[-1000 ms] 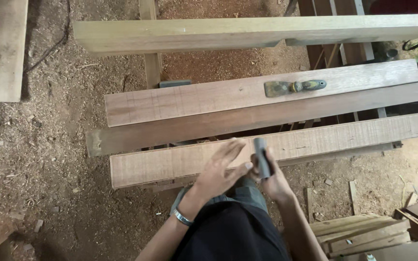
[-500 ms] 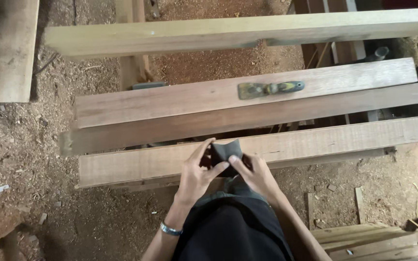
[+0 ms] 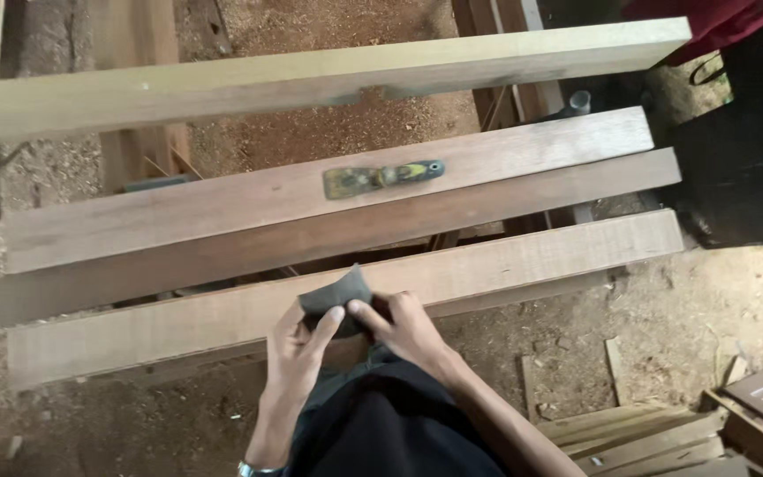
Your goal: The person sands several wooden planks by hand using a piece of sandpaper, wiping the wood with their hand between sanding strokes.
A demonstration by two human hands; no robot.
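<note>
Since a moment ago, both hands, left hand and right hand, have closed on the dark sanding sheet, fingers pinching its lower edge above the near plank.

Both hands hold a dark grey sanding sheet over the near plank: the left hand and right hand pinch its lower edge with their fingertips. On the plank beyond lies a putty knife. Sawdust covers the ground.
</note>
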